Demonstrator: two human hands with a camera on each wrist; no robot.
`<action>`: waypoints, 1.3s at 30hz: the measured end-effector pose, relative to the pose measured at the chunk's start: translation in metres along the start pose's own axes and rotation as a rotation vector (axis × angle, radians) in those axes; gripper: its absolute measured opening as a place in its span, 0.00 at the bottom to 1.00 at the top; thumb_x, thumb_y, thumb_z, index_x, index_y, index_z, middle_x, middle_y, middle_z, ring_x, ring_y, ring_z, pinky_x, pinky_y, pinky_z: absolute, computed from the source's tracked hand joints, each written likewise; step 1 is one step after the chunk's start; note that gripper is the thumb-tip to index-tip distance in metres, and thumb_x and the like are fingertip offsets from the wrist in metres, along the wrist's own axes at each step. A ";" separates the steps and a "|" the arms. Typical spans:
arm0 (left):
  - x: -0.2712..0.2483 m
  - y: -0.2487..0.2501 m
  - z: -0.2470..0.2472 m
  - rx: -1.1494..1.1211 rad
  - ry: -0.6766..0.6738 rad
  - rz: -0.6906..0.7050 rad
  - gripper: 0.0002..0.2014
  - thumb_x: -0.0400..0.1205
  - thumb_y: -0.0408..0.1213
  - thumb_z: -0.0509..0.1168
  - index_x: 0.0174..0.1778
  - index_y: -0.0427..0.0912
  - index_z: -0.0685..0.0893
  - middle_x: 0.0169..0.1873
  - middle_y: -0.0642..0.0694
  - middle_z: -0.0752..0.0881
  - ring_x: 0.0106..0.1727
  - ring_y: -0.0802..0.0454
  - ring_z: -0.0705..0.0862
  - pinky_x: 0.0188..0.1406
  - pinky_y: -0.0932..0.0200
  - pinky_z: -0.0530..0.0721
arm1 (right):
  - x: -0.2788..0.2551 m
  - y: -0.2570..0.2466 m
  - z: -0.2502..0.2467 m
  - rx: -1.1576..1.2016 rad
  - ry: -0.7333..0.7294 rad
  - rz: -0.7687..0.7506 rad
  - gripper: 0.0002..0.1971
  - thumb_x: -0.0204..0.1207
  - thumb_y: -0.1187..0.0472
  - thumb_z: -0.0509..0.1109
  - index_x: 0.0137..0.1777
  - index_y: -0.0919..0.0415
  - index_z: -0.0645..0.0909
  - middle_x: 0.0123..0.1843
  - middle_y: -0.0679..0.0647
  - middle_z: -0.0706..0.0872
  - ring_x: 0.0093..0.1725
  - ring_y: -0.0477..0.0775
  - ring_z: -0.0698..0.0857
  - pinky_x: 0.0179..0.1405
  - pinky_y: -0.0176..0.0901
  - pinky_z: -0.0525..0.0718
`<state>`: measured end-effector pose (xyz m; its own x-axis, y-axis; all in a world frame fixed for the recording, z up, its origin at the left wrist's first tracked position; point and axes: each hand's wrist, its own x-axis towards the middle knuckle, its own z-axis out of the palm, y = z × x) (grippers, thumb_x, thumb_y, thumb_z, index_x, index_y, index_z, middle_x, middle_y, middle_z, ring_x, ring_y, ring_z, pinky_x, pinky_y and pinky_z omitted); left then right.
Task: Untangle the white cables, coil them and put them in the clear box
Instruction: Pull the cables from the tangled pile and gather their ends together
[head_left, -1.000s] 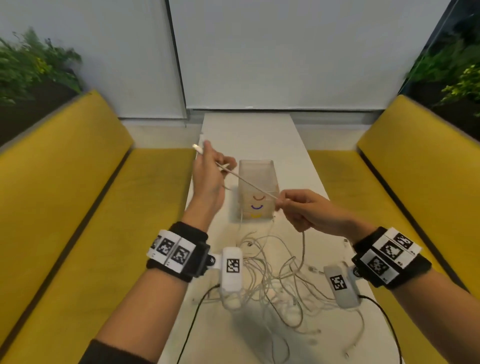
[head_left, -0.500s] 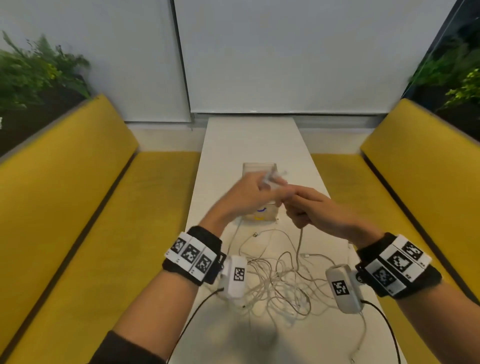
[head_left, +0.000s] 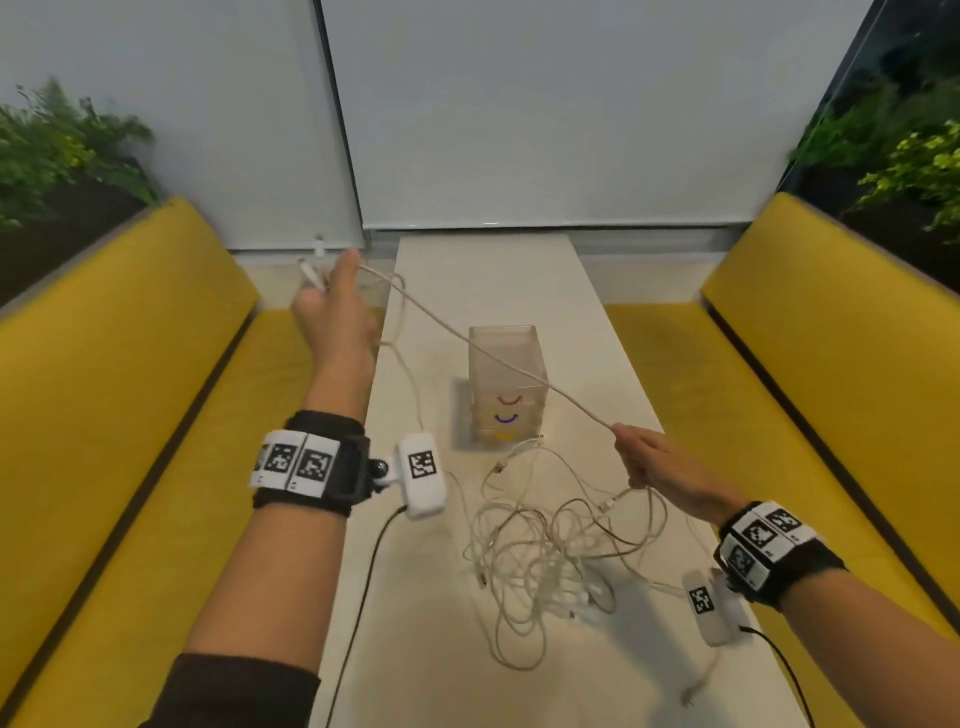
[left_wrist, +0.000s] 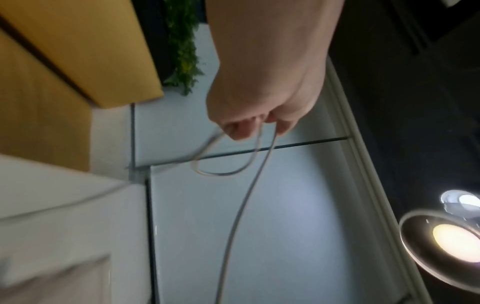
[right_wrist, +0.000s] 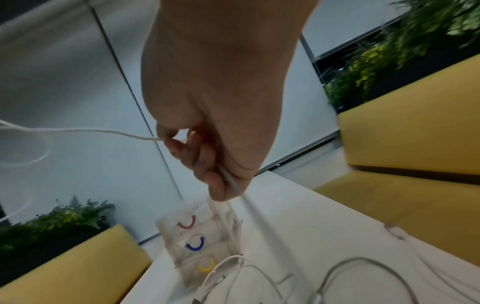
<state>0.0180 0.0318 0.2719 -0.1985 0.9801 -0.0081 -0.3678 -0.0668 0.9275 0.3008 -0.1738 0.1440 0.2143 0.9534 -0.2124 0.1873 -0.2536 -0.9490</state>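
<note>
One white cable (head_left: 498, 364) runs taut through the air between both hands, passing over the clear box (head_left: 506, 384). The left hand (head_left: 337, 317) is raised beyond the surface's left edge; its fingers (left_wrist: 239, 129) are curled round the cable, a small loop hangs below them, and the plug end sticks out past the knuckles. The right hand (head_left: 660, 465) is low and to the right of the box, its fingers (right_wrist: 205, 162) pinching the same cable, which drops from there into the tangled pile of white cables (head_left: 545, 561) lying on the white surface (head_left: 519, 280) near the person. The box stands upright beyond the pile, with red, blue and yellow curved marks on its front. Yellow benches (head_left: 130, 364) flank the surface.
</note>
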 end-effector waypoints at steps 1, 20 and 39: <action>0.005 0.000 -0.004 0.112 0.039 0.085 0.15 0.78 0.40 0.76 0.51 0.44 0.75 0.37 0.49 0.77 0.29 0.57 0.72 0.29 0.57 0.76 | 0.000 0.003 -0.001 0.037 0.014 0.013 0.22 0.83 0.41 0.59 0.39 0.59 0.66 0.31 0.50 0.63 0.32 0.50 0.60 0.33 0.45 0.62; -0.031 -0.043 0.009 0.089 -0.669 -0.472 0.17 0.83 0.40 0.54 0.27 0.49 0.60 0.19 0.52 0.56 0.16 0.58 0.53 0.13 0.70 0.52 | -0.005 -0.087 -0.011 -0.901 -0.620 0.430 0.20 0.85 0.53 0.60 0.56 0.64 0.90 0.54 0.57 0.93 0.55 0.55 0.92 0.61 0.52 0.88; -0.021 -0.072 -0.022 0.248 -0.741 -0.420 0.15 0.93 0.42 0.55 0.41 0.41 0.73 0.22 0.47 0.61 0.19 0.55 0.60 0.14 0.67 0.58 | 0.097 0.167 -0.013 -1.282 -0.065 0.186 0.17 0.81 0.68 0.62 0.67 0.57 0.81 0.69 0.60 0.81 0.65 0.63 0.83 0.60 0.47 0.78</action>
<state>0.0281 0.0115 0.1973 0.5796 0.7894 -0.2021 -0.0534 0.2843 0.9572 0.3656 -0.1258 -0.0317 0.2966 0.8841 -0.3611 0.9462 -0.3232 -0.0141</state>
